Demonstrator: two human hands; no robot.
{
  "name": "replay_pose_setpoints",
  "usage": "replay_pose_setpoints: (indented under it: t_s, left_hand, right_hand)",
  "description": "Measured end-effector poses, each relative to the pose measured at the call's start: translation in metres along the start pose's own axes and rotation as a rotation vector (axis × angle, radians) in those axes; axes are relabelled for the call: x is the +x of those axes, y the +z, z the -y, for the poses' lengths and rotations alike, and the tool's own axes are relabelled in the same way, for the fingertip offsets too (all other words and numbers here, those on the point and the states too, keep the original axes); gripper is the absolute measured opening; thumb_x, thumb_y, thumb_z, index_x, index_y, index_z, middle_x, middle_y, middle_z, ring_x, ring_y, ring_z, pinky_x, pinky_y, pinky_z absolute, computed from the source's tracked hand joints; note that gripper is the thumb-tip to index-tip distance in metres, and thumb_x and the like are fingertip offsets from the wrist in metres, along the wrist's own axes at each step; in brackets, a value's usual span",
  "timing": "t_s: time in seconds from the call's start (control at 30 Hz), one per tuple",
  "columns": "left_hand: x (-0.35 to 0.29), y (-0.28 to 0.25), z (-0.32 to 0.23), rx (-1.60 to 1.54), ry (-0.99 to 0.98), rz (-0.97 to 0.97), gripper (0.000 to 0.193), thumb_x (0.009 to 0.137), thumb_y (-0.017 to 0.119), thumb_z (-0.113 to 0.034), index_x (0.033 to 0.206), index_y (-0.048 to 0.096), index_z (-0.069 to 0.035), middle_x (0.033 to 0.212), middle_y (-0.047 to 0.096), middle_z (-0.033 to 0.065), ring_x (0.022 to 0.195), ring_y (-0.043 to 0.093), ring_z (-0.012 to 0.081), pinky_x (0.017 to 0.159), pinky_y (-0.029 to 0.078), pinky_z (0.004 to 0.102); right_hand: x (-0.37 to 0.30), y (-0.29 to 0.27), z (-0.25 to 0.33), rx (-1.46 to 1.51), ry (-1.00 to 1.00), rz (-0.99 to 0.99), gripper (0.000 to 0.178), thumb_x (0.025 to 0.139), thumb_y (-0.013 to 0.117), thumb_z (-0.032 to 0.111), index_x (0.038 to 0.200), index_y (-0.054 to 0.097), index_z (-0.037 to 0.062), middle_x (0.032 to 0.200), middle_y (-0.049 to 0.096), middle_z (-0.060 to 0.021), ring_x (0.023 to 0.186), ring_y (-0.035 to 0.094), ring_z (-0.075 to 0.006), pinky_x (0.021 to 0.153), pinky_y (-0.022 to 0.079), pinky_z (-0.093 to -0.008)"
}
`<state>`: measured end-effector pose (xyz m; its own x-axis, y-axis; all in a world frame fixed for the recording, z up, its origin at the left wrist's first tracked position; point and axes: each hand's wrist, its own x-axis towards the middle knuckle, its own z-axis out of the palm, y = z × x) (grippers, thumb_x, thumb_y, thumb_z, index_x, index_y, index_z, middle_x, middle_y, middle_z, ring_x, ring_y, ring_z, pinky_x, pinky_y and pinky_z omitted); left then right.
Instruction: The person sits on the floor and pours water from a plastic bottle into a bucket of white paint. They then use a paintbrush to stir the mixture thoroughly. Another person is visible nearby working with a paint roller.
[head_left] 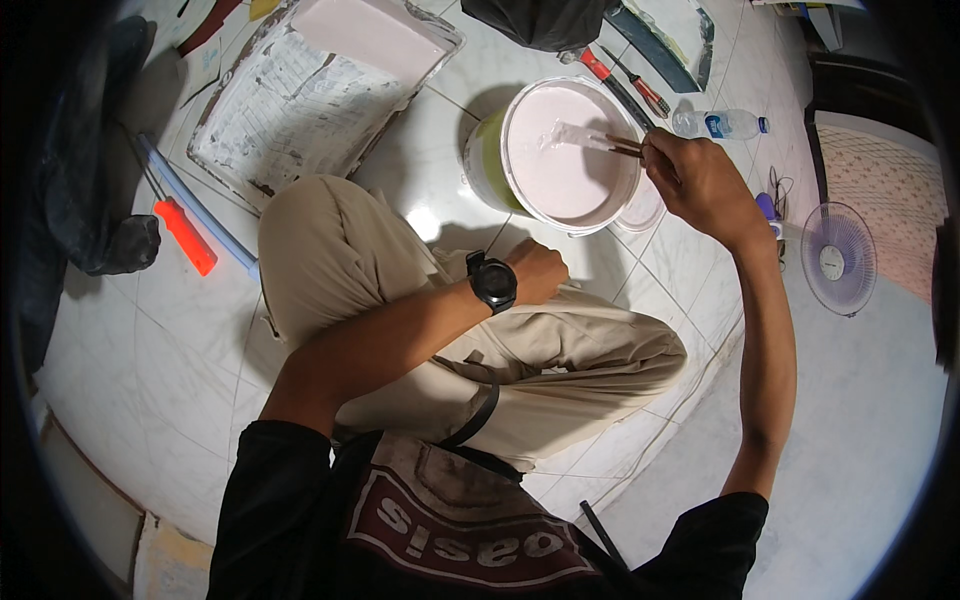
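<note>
In my right hand point(705, 185) is a thin brown stirring stick point(622, 146), gripped over the right rim of a paint bucket point(488, 165). The far end of the stick is coated in paint and dips into the pale pink paint point(560, 190) that fills the bucket to near its rim. My left hand point(540, 272) rests on my crossed legs, its fingers curled in a fist with nothing visible in them. A black watch point(492, 282) is on that wrist. Beside the bucket, below my right hand, lies a pale round lid point(642, 210), partly hidden.
A paint-smeared tray point(285, 120) holds pink paint at far left. Beyond the bucket are a red-handled tool point(595, 65), a screwdriver point(648, 95), a plastic bottle point(715, 124) and a black bag point(530, 22). An orange-handled screwdriver point(185, 236) lies left; a fan point(838, 258) stands right.
</note>
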<state>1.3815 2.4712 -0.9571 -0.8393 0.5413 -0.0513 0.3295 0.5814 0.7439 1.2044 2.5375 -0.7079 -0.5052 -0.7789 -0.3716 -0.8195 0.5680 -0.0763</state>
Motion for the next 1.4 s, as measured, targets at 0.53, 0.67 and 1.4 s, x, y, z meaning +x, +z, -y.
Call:
replay_pose_setpoints:
  t_s: [0.53, 0.67, 1.4]
  left_hand:
    - [-0.001, -0.001, 0.000, 0.010, 0.010, -0.007, 0.031, 0.087, 0.073, -0.029, 0.086, 0.077, 0.002, 0.085, 0.075, 0.0240, 0.082, 0.076, 0.0416, 0.078, 0.061, 0.0506]
    - [-0.003, -0.002, 0.001, -0.003, 0.024, -0.050, 0.030, 0.087, 0.074, -0.028, 0.086, 0.078, 0.002, 0.085, 0.075, 0.0246, 0.082, 0.076, 0.0416, 0.078, 0.061, 0.0508]
    - [-0.002, -0.005, -0.003, -0.012, -0.007, -0.008, 0.030, 0.088, 0.074, -0.027, 0.087, 0.078, 0.002, 0.088, 0.076, 0.0257, 0.085, 0.076, 0.0423, 0.079, 0.061, 0.0511]
  right_hand:
    - [-0.005, 0.053, 0.037, -0.283, -0.099, 0.051, 0.018, 0.095, 0.067, 0.021, 0.087, 0.070, 0.0048, 0.070, 0.071, -0.0175, 0.067, 0.072, -0.0344, 0.064, 0.058, -0.0469]
    - [0.000, 0.052, 0.034, -0.120, -0.118, -0.002, 0.017, 0.092, 0.070, 0.018, 0.085, 0.068, 0.0021, 0.067, 0.067, -0.0215, 0.064, 0.069, -0.0400, 0.063, 0.055, -0.0486]
    - [0.006, 0.057, 0.017, -0.567, -0.069, 0.048, 0.017, 0.096, 0.065, 0.020, 0.091, 0.075, 0.0064, 0.074, 0.074, -0.0115, 0.067, 0.076, -0.0275, 0.061, 0.059, -0.0387]
